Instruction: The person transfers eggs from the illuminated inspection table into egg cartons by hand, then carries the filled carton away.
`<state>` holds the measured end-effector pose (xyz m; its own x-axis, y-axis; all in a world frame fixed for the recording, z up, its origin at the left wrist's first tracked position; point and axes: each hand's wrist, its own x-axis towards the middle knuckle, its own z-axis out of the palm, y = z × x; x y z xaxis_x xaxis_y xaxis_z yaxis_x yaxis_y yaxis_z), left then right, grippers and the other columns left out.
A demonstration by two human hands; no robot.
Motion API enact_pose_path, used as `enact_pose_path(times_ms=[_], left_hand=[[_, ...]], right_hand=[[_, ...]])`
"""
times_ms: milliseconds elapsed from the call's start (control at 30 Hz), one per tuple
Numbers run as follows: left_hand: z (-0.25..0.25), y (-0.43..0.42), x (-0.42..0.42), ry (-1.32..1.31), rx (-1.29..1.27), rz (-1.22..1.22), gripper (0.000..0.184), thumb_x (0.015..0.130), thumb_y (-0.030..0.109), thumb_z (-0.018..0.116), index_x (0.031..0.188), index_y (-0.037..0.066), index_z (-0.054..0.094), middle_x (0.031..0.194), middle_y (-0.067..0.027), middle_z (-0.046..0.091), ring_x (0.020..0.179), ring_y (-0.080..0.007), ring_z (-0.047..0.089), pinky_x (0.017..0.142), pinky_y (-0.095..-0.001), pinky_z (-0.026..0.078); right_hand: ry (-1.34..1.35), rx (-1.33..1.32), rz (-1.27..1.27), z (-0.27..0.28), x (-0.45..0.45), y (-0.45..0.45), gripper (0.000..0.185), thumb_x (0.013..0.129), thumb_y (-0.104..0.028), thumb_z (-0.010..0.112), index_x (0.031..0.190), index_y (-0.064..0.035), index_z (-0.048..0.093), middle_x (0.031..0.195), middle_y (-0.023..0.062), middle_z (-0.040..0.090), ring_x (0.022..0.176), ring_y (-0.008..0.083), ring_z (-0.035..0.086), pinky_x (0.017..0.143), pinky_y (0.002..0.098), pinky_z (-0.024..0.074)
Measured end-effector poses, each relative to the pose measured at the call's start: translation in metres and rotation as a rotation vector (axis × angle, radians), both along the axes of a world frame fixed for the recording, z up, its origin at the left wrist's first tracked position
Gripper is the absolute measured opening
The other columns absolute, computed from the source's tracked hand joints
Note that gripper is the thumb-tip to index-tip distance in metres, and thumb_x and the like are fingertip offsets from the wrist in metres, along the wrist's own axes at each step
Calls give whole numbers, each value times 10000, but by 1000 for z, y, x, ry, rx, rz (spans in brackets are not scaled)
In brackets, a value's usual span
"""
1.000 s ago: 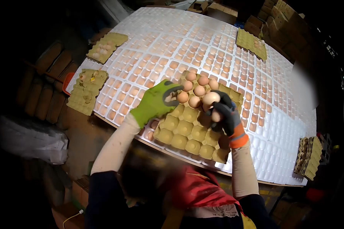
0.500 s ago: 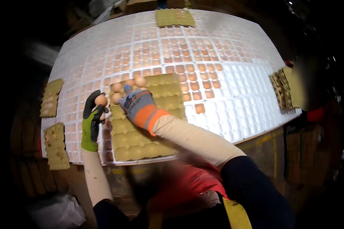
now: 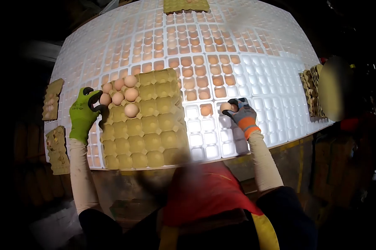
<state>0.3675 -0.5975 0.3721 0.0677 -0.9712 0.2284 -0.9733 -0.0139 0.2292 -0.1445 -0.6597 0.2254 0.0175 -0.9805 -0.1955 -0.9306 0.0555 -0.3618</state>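
Note:
My left hand, in a green glove with dark fingertips, is at the left edge of a yellowish pulp egg tray. Its thumb and fingers curl around a brown egg in the second row. Several more brown eggs, such as one egg, sit in the tray's upper left cups. My right hand, in a grey and orange glove, grips a light brown egg above a white moulded tray. A single egg rests in a cell just left of it.
White trays cover the table, many filled with eggs. Trays at the right have bare cells. Pulp trays lie at the far edge and the left edge. A pulp tray stack stands at the right edge.
My right hand has moved right from the pulp tray to the white trays, with an egg. My left hand has shifted slightly left and up. The view has shifted, and more eggs show in the pulp tray.

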Motion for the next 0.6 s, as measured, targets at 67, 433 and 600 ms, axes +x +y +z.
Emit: enact_pose_path(times_ms=[67, 433, 600], left_hand=[[21, 13, -35, 149, -93, 93, 487, 716, 137, 864, 1187, 175, 741, 1192, -6, 664, 885, -146, 726, 723, -303, 560], [-23, -30, -301, -53, 295, -278, 250, 800, 196, 759, 1046, 168, 726, 1085, -85, 630, 914, -295, 668, 765, -427, 536], [-123, -61, -326, -538, 479, -159, 131, 885, 198, 640, 981, 128, 696, 1062, -156, 615, 901, -309, 672, 743, -438, 532]], right_hand=[[109, 43, 55, -13, 7, 1, 474, 819, -505, 775, 1213, -263, 669, 1239, 17, 635, 1051, 255, 685, 849, 382, 558], [-787, -93, 472, -64, 18, 27, 357, 898, -209, 738, 1232, -103, 670, 1104, 98, 706, 960, 264, 684, 870, 356, 544], [-1482, 680, -139, -47, 1, 22, 380, 989, -194, 677, 1340, -76, 591, 1151, 40, 675, 911, 145, 679, 585, 270, 559]])
